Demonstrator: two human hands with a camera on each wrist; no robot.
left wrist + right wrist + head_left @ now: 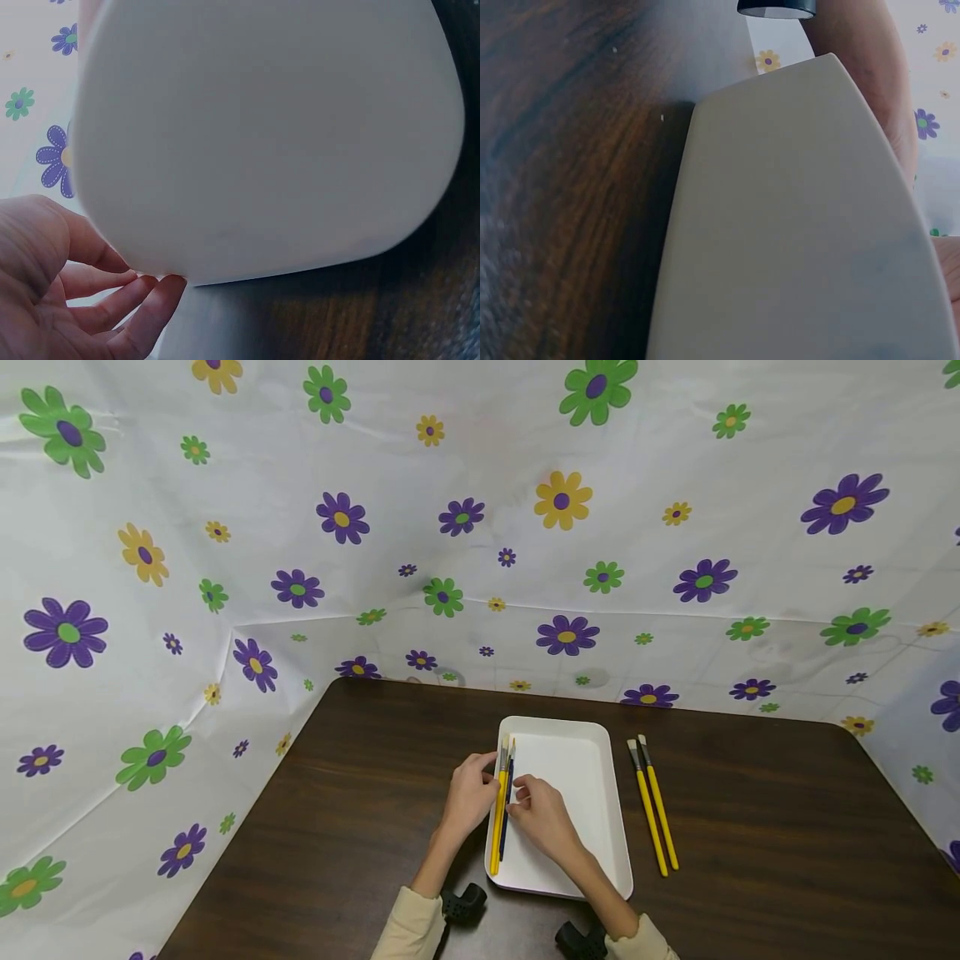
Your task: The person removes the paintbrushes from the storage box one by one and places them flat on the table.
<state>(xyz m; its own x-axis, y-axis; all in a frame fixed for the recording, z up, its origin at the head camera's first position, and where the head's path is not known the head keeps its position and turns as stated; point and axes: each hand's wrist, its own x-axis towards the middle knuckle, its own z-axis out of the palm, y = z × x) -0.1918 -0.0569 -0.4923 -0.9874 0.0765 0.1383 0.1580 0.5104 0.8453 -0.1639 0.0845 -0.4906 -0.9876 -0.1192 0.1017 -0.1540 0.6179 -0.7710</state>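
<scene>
While brushes are apparently being aligned along the left side of the white tray [577,760], a yellow brush [497,835] and a dark one [505,827] are flanked by both hands. Left-hand [471,793] fingers are bent at the rim – whether anything is pinched cannot be told. Right-hand [546,818] fingers are curved, apart from the thumb. Next, release seems called for, then the yellow pair [647,802] on the table [750,827] at right – no lettering can be read.

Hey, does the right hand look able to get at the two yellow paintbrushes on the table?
Probably yes: the right hand is over the tray, and only tray and tabletop show between it and those paintbrushes, though whether it holds anything is unclear.
</scene>
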